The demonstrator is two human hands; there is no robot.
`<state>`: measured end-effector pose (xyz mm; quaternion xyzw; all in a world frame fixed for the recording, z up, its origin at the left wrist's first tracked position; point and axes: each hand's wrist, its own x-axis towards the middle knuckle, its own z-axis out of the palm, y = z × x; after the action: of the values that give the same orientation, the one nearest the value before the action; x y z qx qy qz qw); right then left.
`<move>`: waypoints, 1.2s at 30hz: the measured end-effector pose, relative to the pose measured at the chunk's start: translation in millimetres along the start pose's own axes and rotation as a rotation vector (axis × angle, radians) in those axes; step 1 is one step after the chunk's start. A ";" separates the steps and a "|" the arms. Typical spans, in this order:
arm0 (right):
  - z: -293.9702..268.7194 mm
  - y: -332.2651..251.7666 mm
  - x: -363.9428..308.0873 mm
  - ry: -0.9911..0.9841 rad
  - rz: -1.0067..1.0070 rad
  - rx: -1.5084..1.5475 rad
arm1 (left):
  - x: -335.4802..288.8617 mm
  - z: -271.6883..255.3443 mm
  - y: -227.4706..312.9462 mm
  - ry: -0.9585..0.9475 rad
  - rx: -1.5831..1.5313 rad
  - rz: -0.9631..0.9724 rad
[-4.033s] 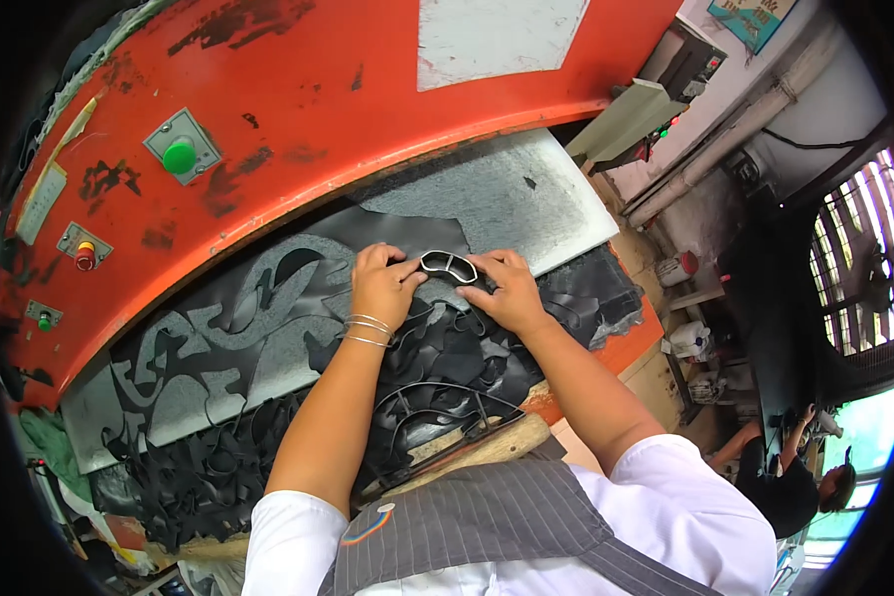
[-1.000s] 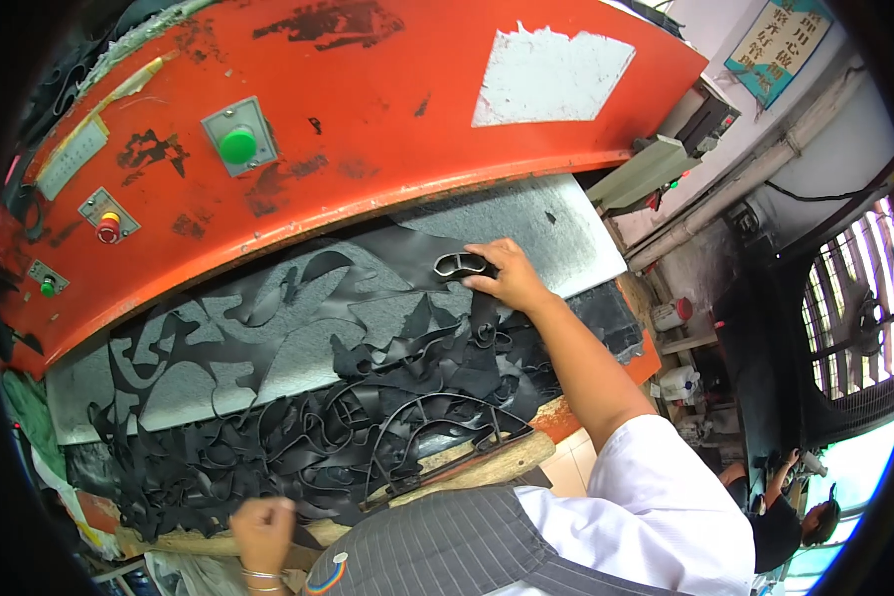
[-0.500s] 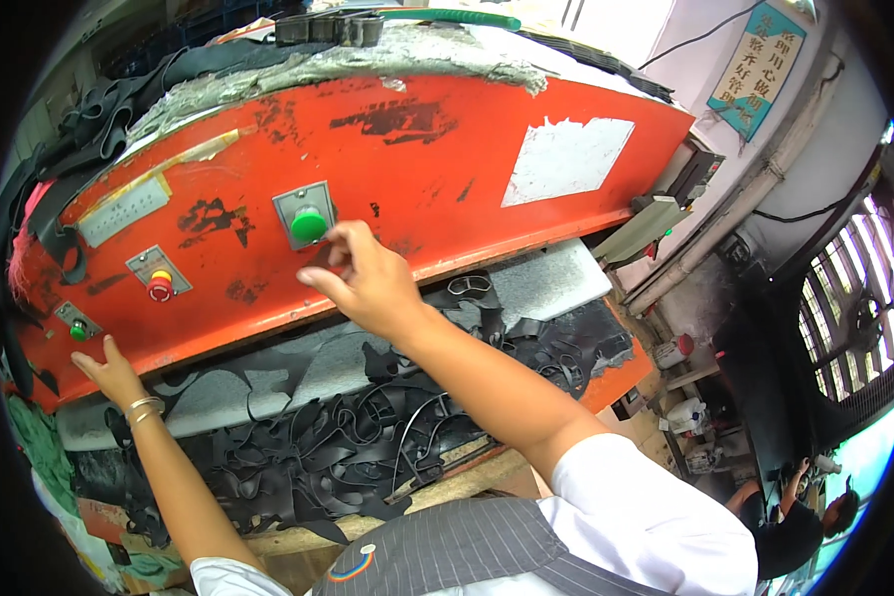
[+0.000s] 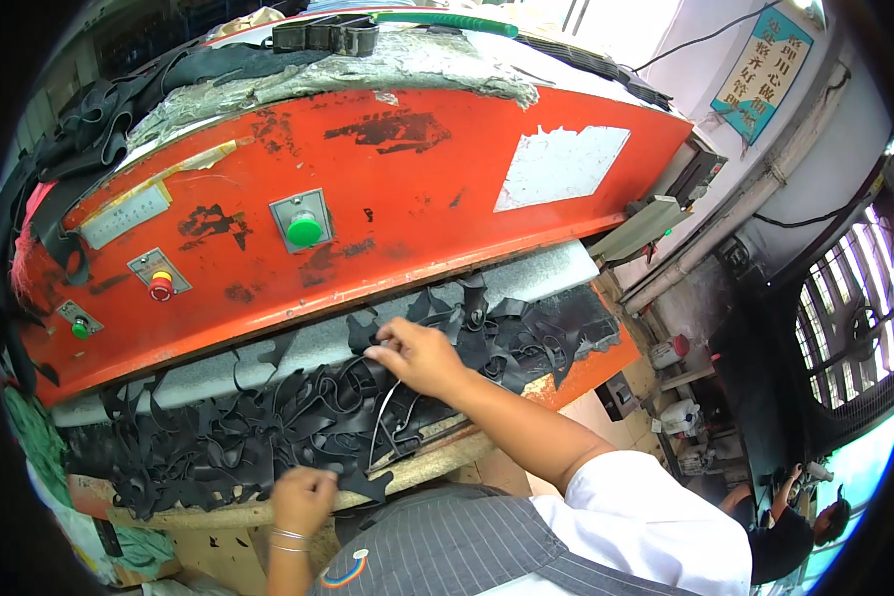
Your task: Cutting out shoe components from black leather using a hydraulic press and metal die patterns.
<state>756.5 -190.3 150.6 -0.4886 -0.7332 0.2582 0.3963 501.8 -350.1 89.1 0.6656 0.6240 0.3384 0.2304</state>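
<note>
My right hand point(image 4: 425, 360) is over the pile of black sheet scraps point(image 4: 238, 427), its thumb and fingers closed in a pinch on a black scrap point(image 4: 362, 334). Low at the near edge of the pile, my left hand point(image 4: 303, 502) has curled fingers beside a black strip. What it holds, if anything, is hidden. The scraps, thin and curled with cut-out shapes, lie tangled in front of a pale grey board point(image 4: 556, 266). A thin pale curved strip point(image 4: 379, 422) stands out among them.
A red-orange machine beam point(image 4: 417, 209) spans above the board, carrying a large green button point(image 4: 303, 230), a red knob point(image 4: 161, 287) and a small green button point(image 4: 80, 327). Black sheets point(image 4: 94, 129) and a black frame-like piece point(image 4: 343, 38) rest on top. Another person point(image 4: 790, 541) is at far right.
My right hand has left the area by the large green button and come down to the scraps. My left hand has moved from the small green button to the near edge. The scraps have shifted.
</note>
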 end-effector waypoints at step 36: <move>-82.8 205.5 98.5 -0.357 0.210 -0.631 | 5.0 37.4 -11.9 0.044 0.264 -0.031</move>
<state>910.1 -20.3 71.3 -0.6065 -0.7801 0.1399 0.0637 521.4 -339.4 56.4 0.6728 0.6782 0.2643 0.1323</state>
